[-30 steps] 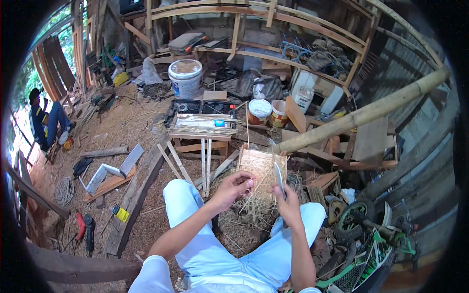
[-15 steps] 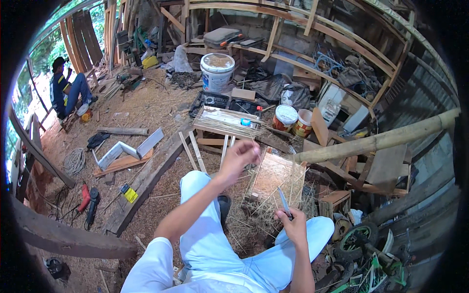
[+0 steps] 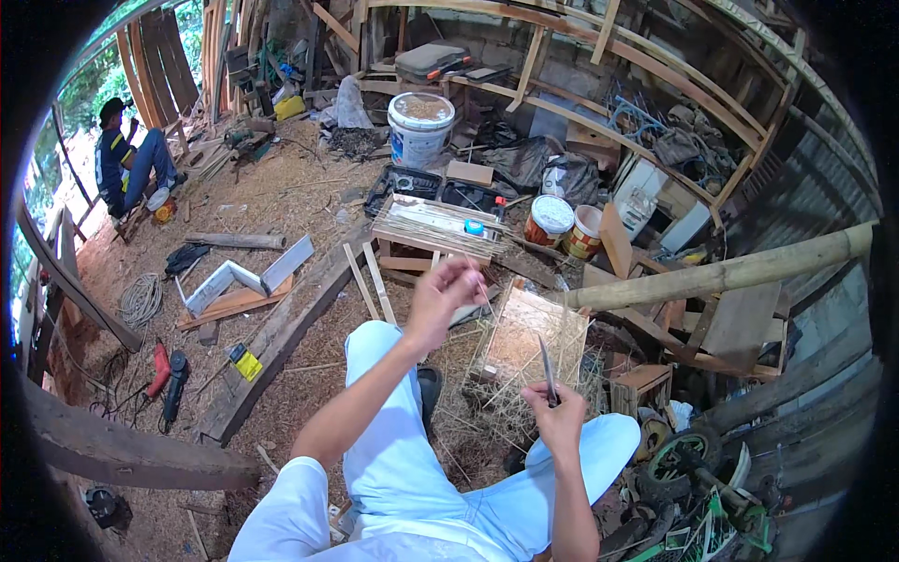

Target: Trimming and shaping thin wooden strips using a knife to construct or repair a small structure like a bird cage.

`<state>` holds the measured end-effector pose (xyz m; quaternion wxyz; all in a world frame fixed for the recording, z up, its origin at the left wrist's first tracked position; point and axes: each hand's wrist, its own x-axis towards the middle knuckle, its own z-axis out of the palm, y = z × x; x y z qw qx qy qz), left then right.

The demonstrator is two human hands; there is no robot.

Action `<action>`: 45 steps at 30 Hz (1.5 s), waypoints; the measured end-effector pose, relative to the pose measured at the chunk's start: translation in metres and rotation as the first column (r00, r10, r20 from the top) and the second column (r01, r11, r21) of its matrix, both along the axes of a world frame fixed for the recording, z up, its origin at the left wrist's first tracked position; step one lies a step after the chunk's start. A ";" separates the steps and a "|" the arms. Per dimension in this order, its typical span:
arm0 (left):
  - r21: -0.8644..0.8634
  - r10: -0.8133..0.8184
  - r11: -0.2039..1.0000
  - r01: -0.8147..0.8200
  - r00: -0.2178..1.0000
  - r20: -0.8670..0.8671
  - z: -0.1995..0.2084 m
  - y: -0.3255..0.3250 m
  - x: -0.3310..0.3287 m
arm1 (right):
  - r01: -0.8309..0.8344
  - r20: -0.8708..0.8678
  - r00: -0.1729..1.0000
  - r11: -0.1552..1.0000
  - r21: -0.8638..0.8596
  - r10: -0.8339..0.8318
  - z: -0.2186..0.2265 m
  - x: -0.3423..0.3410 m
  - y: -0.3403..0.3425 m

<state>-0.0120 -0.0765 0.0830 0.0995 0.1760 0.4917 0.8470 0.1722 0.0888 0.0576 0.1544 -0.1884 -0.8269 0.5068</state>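
Observation:
My right hand (image 3: 559, 417) grips a knife (image 3: 547, 368), its narrow blade pointing up and away from me, beside my bent right knee. My left hand (image 3: 448, 302) is raised in front of my left knee, thumb and fingers pinched together. A thin, pale strip (image 3: 488, 302) seems to hang from these fingertips, though it is faint. Between and beyond my hands lies a wooden board (image 3: 527, 328), with a tangle of thin shavings (image 3: 510, 398) on its near side and around it. Knife and board look apart.
A low wooden stand (image 3: 435, 225) bears thin strips and a blue tape roll (image 3: 473, 228). A bamboo pole (image 3: 721, 272) slants in from the right. Buckets (image 3: 420, 126) stand behind. Power tools (image 3: 175, 384) and a timber beam (image 3: 281, 347) lie left. Another person (image 3: 131, 164) sits far left.
My left hand has drawn slightly back toward me, its fingers more closely pinched. My right hand has shifted up a little, and the knife blade stands more upright.

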 end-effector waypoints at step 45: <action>-0.668 -0.543 0.181 -0.722 0.493 -0.680 -0.258 -0.015 -0.397 | -0.179 0.145 0.982 0.816 0.550 0.117 -0.210 -0.496 0.048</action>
